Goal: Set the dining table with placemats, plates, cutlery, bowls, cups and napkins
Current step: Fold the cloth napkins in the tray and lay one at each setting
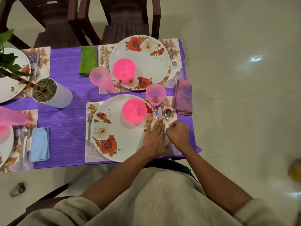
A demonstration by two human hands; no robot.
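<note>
The near setting has a floral placemat (pixel 92 154), a white rose plate (pixel 117 137) with a pink bowl (pixel 134 110), a fork (pixel 89 126) on its left, and a knife (pixel 160 112) and spoon (pixel 168 115) on its right. My left hand (pixel 154 137) lies flat with straight fingers over the plate's right rim and the knife handle. My right hand (pixel 177 134) pinches the spoon's handle. A pink cup (pixel 155 94) stands above the cutlery. A pink napkin (pixel 183 97) lies at the table's right edge.
The far setting has a plate (pixel 146 62), pink bowl (pixel 124 69), tilted-looking pink cup (pixel 101 81), fork (pixel 173 56), knife (pixel 106 57) and green napkin (pixel 88 59). A potted plant (pixel 48 93) and two more settings with a blue napkin (pixel 39 144) lie left. Dark chairs (pixel 123 18) stand beyond the table.
</note>
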